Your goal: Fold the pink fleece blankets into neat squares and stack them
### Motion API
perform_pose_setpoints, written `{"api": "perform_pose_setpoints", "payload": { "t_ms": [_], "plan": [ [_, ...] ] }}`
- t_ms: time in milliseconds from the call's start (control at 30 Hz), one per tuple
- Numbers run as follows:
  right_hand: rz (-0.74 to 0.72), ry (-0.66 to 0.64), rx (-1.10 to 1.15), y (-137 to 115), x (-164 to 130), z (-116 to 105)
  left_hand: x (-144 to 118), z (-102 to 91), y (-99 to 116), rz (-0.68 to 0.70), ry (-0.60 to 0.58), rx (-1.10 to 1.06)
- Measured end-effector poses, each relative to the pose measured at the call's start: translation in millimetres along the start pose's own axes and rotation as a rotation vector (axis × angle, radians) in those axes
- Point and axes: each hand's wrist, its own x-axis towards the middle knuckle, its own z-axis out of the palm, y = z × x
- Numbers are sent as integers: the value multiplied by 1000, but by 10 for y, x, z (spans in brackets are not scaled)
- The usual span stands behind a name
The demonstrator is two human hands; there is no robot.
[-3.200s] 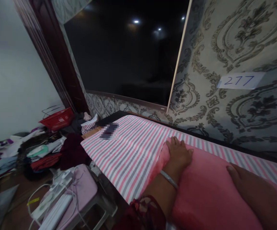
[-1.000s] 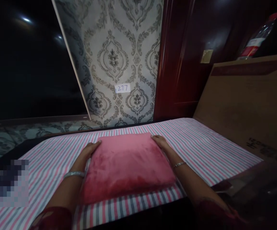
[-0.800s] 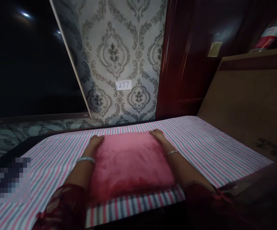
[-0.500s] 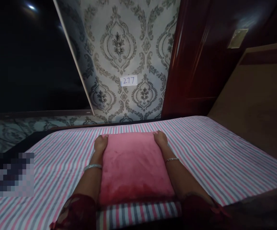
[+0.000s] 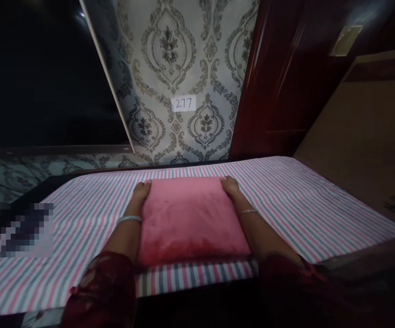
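Note:
A pink plush square lies flat on the striped cloth in front of me. It looks soft and fairly thick; whether it is a cushion or a folded fabric I cannot tell. At its far left corner my left hand is closed, thumb on top and the other fingers mostly hidden at the side. My right hand grips the far right corner in the same way. Both forearms run along the sides of the square, each with a bracelet at the wrist.
The cloth has pink, grey and white stripes and covers a table. Behind it is a patterned wall with a paper label reading 277. A dark screen hangs at left. A cardboard box stands right. A blurred patch hides something at left.
The view has tilted down slightly, so the table and wall sit higher in the picture. Both hands keep hold of the same corners of the pink plush square.

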Motion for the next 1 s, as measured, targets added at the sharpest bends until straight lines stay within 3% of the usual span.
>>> {"api": "perform_pose_setpoints", "payload": {
  "t_ms": [167, 267, 333, 433, 500, 633, 700, 833, 1000],
  "plan": [
    [-88, -72, 136, 335, -458, -217, -480, -375, -139, 6, -180, -248],
    [-175, -185, 328, 676, -888, -295, -750, -582, -281, -135, -325, -391],
    [-202, -227, 431, 870, -1151, -331, -964, -697, -365, -227, -362, -431],
    [-212, -124, 369, 1010, -1447, -354, -1287, -768, -438, -244, -297, -351],
    [-270, -20, 295, 1011, -1573, -330, -1433, -717, -480, -156, -215, -227],
    [-338, 90, 222, 956, -1679, -205, -1486, -501, -669, 124, 40, 110],
    [-329, 122, 223, 953, -1683, -151, -1443, -442, -785, 155, 135, 237],
    [-293, 142, 286, 1000, -1681, -154, -1400, -513, -886, 144, 129, 244],
    [-98, 29, 417, 1225, -1736, -309, -1510, -743, -882, -2, 49, 92]
  ]
}}
